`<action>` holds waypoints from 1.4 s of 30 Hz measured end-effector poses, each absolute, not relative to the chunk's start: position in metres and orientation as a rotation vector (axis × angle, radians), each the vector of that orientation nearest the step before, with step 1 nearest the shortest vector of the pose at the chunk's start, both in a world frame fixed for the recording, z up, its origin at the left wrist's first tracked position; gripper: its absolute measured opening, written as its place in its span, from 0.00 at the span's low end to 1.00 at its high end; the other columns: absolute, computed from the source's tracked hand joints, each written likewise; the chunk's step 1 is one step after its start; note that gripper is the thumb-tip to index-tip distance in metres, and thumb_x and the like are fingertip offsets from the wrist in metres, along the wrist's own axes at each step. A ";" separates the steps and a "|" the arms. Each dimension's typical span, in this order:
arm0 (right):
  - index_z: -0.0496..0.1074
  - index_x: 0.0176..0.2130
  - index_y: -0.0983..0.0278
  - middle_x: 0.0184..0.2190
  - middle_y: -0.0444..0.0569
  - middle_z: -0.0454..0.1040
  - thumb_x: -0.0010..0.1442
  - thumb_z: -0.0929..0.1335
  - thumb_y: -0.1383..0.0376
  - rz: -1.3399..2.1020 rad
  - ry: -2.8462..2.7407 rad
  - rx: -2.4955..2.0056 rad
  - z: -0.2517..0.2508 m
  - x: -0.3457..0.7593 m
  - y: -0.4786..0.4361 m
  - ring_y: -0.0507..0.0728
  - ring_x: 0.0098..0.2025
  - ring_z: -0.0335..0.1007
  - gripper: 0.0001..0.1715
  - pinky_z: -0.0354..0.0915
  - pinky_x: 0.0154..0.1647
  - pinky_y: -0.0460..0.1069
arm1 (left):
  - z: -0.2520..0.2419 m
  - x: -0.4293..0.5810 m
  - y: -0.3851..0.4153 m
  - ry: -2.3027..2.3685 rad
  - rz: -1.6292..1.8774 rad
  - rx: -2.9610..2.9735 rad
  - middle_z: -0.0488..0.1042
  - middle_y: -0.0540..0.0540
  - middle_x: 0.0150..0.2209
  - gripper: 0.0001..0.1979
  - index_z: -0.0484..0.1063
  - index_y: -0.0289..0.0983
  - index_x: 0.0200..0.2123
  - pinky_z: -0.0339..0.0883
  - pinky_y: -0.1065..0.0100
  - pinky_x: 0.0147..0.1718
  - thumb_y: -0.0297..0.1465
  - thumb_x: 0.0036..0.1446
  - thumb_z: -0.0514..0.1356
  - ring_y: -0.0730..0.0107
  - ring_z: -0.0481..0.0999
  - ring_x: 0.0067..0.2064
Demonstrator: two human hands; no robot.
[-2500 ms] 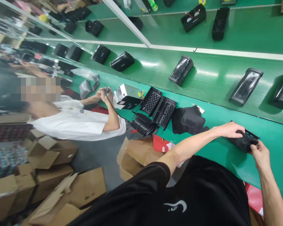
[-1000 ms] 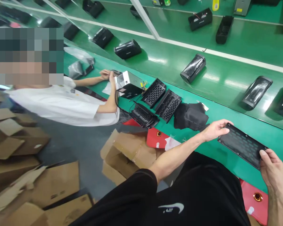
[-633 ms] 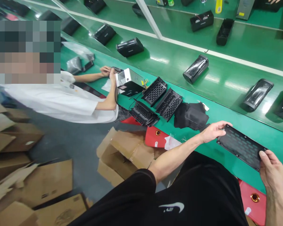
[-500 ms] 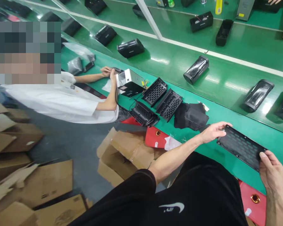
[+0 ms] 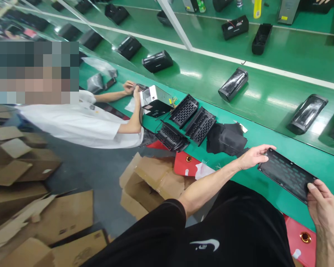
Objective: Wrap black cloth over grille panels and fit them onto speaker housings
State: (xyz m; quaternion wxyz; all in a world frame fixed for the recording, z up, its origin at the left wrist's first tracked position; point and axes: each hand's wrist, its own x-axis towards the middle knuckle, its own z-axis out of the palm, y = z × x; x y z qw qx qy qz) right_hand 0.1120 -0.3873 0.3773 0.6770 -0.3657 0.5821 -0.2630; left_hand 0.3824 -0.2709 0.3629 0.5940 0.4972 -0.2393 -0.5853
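Observation:
Between my two hands is a flat black perforated speaker grille, tilted over the green table. My left hand pinches its left end with the thumb on the face. At the opposite end my right hand grips the corner, thumb on top and fingers behind. A dark sheet covers the grille's slots, which show faintly through it. Left of my left hand lies a pile of black cloth pieces. Beyond that pile are more black slotted grilles, some of them stacked.
Black cylindrical speakers stand along the green conveyor in front. A co-worker in a white shirt works at the left, beside a metal box. Open cardboard boxes sit on the floor below the table edge.
The view has shifted slightly, so the surroundings sit a little further right and lower. Both my hands keep the same hold on the grille.

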 end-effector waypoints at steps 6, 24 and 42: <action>0.77 0.39 0.61 0.29 0.39 0.74 0.38 0.86 0.59 -0.585 1.308 -0.824 0.378 0.114 -0.386 0.48 0.28 0.66 0.30 0.63 0.28 0.42 | 0.352 0.383 -0.271 -0.579 -1.348 1.160 0.76 0.43 0.47 0.31 0.75 0.37 0.61 0.64 0.67 0.48 0.36 0.54 0.71 0.65 0.72 0.47; 0.75 0.38 0.61 0.27 0.40 0.75 0.35 0.87 0.56 -0.575 1.372 -0.764 0.381 0.125 -0.393 0.48 0.24 0.65 0.34 0.64 0.27 0.45 | 0.349 0.385 -0.276 -0.542 -1.413 1.089 0.76 0.41 0.50 0.34 0.73 0.37 0.64 0.66 0.65 0.50 0.37 0.54 0.72 0.62 0.74 0.50; 0.76 0.38 0.61 0.28 0.40 0.73 0.38 0.86 0.56 -0.567 1.337 -0.833 0.376 0.119 -0.399 0.48 0.26 0.63 0.31 0.60 0.27 0.45 | 0.357 0.387 -0.273 -0.546 -1.410 1.051 0.75 0.39 0.55 0.38 0.73 0.39 0.65 0.67 0.67 0.43 0.33 0.50 0.72 0.65 0.73 0.45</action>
